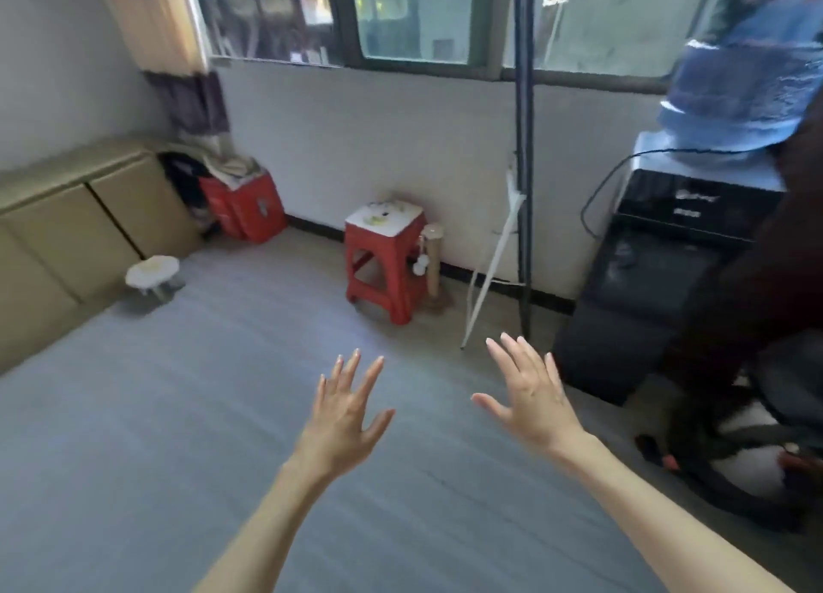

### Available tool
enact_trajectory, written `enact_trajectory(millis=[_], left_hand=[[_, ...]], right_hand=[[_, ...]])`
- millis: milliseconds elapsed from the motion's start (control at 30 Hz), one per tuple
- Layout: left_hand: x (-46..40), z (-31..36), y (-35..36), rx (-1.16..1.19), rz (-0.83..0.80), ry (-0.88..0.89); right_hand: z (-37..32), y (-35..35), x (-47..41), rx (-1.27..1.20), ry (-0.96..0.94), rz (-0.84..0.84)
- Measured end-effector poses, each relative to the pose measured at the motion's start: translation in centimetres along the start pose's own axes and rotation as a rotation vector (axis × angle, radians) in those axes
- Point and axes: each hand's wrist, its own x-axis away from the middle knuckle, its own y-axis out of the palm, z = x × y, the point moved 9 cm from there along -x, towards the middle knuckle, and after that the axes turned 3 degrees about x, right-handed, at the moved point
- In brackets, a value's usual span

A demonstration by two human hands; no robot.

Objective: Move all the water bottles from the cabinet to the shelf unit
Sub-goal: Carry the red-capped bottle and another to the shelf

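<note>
both arms reach forward over the grey floor [178, 414], the left hand [345, 418] and right hand [530, 392] held apart with fingers spread, backs up, holding nothing. past them a red plastic stool [383, 263] stands by the wall under the window [414, 13]. a low beige cabinet [75, 227] with closed doors lines the left wall. at the right a black water dispenser [659, 271] carries a large blue water jug [748, 84]. no small water bottles show, nor a shelf unit.
</note>
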Motion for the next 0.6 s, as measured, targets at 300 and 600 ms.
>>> enact_trajectory(millis=[300,600], left_hand=[[3.6,-22.4,-9.4,-0.092,0.209,-0.505],[-1.3,-38.1,-14.7,-0.074,0.272,-0.764]], right_hand=[[-22.6,8.1,-15.8,-0.049,-0.453,-0.134],[-36.5,15.0,-32.2,-0.042,-0.621,-0.22]])
